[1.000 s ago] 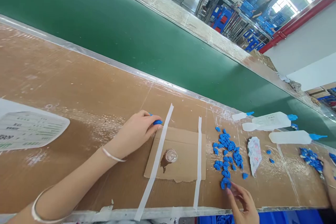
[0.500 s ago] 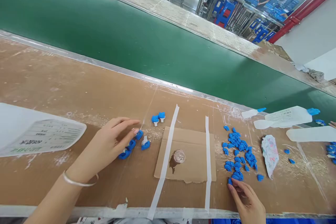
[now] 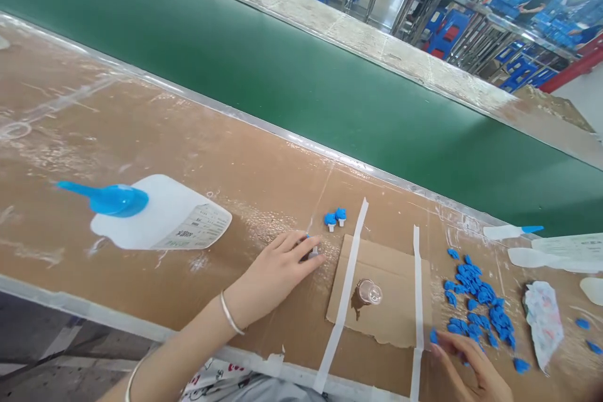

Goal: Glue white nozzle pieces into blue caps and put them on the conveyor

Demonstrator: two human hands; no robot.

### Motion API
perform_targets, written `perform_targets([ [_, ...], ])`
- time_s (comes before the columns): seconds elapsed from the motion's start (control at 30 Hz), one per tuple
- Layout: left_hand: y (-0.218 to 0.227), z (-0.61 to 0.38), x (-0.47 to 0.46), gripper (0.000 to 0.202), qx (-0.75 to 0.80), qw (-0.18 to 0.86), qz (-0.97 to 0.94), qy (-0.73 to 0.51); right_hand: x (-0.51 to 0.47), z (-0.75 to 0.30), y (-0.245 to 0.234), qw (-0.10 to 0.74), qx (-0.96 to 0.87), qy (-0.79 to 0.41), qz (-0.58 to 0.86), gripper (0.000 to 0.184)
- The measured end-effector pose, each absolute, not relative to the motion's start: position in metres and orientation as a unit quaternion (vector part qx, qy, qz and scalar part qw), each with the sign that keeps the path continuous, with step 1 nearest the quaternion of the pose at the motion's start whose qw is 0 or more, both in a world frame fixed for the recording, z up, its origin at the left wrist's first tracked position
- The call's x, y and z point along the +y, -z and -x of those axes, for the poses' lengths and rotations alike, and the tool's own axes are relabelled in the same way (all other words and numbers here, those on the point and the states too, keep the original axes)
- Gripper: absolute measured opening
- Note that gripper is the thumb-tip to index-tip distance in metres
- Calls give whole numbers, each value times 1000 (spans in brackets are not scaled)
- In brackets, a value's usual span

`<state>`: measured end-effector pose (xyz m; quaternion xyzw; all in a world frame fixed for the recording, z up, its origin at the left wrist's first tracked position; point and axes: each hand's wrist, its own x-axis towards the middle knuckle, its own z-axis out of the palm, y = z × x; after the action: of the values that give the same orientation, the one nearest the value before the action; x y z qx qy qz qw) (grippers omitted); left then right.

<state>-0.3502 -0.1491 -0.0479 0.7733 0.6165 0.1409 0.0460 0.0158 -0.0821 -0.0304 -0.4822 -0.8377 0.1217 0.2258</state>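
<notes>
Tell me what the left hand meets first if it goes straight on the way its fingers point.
Most likely the white tape strip, just past the fingertips of the left hand. The two blue caps sit to the far side of that line, though depth is hard to judge from this view.

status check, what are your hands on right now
Left hand at a small blue-and-white piece. Right hand open, at the loose blue pieces. Cardboard sheet with small cup between hands.
</notes>
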Motion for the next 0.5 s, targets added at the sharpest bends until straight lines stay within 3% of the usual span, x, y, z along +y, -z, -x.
perform_targets([
  [0.2,36,350,-127,18,550,110,-826,-52,-76,63,8,166,-884,-170,404,18],
  [0.37,32,346,-130,5,545,142,-822,-82,-71,95,2,128,-899,-146,392,29],
  [0.5,26,346,-140,4,521,234,-808,-145,-69,103,-4,71,-903,-147,398,38],
])
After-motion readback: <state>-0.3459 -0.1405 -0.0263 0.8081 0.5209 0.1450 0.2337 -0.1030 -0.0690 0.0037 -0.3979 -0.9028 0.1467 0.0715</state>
